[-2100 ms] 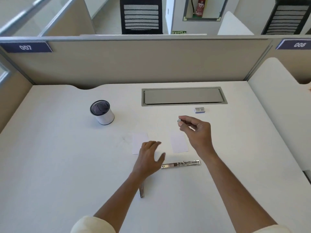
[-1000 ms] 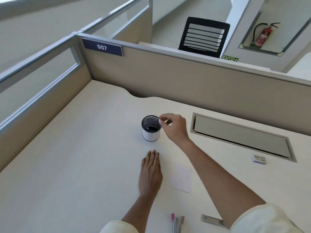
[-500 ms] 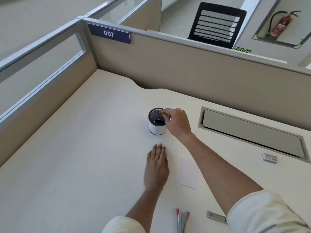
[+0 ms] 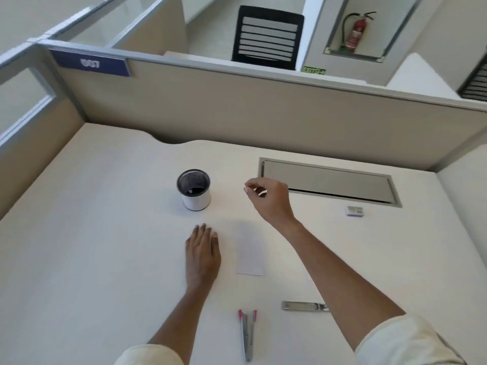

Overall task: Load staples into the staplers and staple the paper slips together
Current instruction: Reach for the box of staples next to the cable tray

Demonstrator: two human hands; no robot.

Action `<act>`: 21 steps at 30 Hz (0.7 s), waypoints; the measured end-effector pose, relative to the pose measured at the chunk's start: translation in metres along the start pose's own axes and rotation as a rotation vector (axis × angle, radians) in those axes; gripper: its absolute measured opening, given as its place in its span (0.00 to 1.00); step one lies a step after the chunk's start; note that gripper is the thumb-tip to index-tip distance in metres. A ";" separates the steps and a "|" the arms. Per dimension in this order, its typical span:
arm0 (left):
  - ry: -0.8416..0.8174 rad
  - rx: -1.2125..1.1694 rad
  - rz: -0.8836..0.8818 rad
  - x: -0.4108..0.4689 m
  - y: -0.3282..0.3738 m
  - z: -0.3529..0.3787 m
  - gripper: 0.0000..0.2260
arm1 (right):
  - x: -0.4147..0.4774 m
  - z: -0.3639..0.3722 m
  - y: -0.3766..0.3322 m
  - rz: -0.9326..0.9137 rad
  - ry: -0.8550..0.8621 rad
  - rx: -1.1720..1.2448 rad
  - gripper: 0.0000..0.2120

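The person's left hand (image 4: 203, 255) lies flat on the white desk (image 4: 87, 254), palm down, with its fingers straight, close together and holding nothing. Just to its right is a white paper slip (image 4: 250, 256), apart from the hand. The right hand (image 4: 268, 198) is raised above the desk, between the black mesh cup (image 4: 194, 189) and the grey hatch (image 4: 326, 181) set into the desktop. Its fingers are curled and the thumb tip meets the forefinger; whether something tiny is pinched there cannot be told. Nearer the person, a slim stapler with pink tips (image 4: 247, 334) lies pointing away from them. A flat metal stapler (image 4: 303, 306) lies crosswise to its right, its far end hidden under the right forearm. A small box of staples (image 4: 354, 211) sits near the hatch's right end, well apart from both hands.
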State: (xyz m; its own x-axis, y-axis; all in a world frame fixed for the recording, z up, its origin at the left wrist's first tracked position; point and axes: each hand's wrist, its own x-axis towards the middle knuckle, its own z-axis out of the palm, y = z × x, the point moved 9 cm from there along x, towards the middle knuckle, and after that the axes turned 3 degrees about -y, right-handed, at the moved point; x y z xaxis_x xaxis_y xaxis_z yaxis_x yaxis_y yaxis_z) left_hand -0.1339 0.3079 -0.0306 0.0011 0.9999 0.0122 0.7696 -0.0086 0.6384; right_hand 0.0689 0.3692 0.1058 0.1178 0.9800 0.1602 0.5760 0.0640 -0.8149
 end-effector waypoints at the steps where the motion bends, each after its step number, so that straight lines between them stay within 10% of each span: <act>1: 0.038 -0.023 0.005 0.000 0.003 -0.004 0.17 | -0.007 -0.012 0.007 0.017 0.015 0.006 0.03; 21: -0.043 -0.268 0.401 0.025 0.260 0.060 0.16 | -0.139 -0.237 0.178 0.387 0.290 0.031 0.05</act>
State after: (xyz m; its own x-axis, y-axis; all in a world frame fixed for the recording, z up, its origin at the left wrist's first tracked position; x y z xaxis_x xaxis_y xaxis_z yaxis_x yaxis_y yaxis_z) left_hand 0.1046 0.3315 0.0900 0.2945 0.9167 0.2700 0.5116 -0.3899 0.7657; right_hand 0.3469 0.1998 0.0710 0.5421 0.8402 -0.0131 0.4212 -0.2852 -0.8610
